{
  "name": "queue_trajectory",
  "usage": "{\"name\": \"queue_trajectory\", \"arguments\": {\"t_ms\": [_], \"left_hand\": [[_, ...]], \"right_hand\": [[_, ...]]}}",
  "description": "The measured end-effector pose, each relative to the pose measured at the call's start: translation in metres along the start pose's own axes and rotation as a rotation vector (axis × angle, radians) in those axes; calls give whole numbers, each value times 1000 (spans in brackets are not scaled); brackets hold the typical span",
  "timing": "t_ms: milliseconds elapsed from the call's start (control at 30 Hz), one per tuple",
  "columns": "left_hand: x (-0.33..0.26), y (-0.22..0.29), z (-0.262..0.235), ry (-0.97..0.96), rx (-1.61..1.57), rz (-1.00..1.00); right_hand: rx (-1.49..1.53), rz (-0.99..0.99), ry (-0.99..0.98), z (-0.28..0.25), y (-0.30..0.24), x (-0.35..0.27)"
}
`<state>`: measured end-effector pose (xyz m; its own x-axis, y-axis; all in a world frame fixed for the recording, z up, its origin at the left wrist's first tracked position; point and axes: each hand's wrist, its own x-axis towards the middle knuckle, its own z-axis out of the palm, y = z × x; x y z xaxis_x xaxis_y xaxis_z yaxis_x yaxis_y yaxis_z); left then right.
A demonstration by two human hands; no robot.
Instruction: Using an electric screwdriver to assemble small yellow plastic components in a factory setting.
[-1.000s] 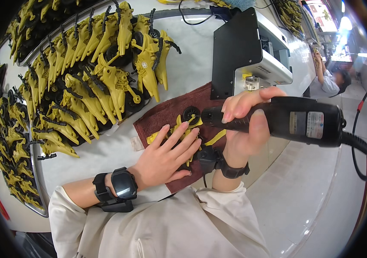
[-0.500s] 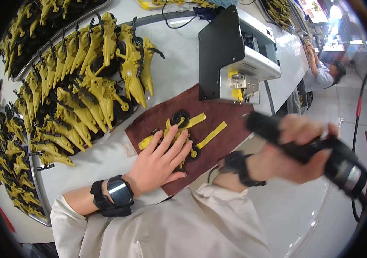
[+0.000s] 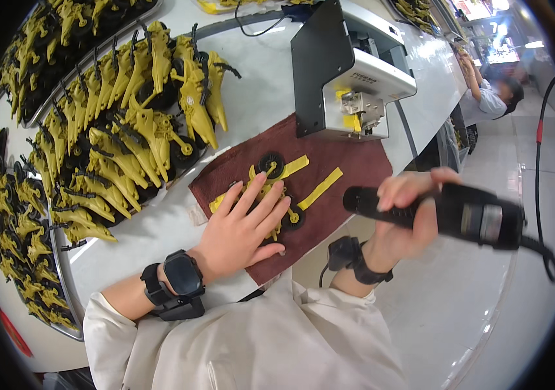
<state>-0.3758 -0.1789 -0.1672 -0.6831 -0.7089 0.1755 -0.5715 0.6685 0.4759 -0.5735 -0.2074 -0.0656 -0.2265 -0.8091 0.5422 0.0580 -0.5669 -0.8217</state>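
A yellow toy motorcycle with black wheels lies on its side on a dark red cloth. My left hand rests flat over it, fingers spread, hiding much of its body. Two yellow strips show by its wheels; one yellow strip angles out to the right, past the wheel under my fingertips. To the right of the cloth, my right hand is wrapped round a black corded electric screwdriver. The tool lies roughly level, its narrow end toward the toy and apart from it; no bit can be made out.
Trays of yellow toy motorcycles fill the left side. A black-and-silver machine stands at the cloth's far edge. The tool's cable hangs at the right. Another person works along the table at the far right.
My right hand has brought the screwdriver leftward, closer to the cloth, and the tool has turned more level. My left hand stays on the toy motorcycle. The view has shifted slightly.
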Motion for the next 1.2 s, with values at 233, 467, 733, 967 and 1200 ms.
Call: {"name": "queue_trajectory", "arguments": {"t_ms": [233, 467, 733, 967, 1200], "left_hand": [[-1, 3, 4, 27, 21, 9], [-1, 5, 3, 10, 4, 12], [-1, 3, 1, 7, -12, 3], [0, 3, 1, 30, 18, -1], [-3, 2, 2, 17, -5, -9]], "right_hand": [[-32, -171, 205, 4, 2, 68], [-151, -106, 179, 5, 21, 89], [-28, 91, -54, 8, -10, -28], [223, -75, -240, -1, -3, -45], [243, -44, -254, -1, 20, -50]]}}
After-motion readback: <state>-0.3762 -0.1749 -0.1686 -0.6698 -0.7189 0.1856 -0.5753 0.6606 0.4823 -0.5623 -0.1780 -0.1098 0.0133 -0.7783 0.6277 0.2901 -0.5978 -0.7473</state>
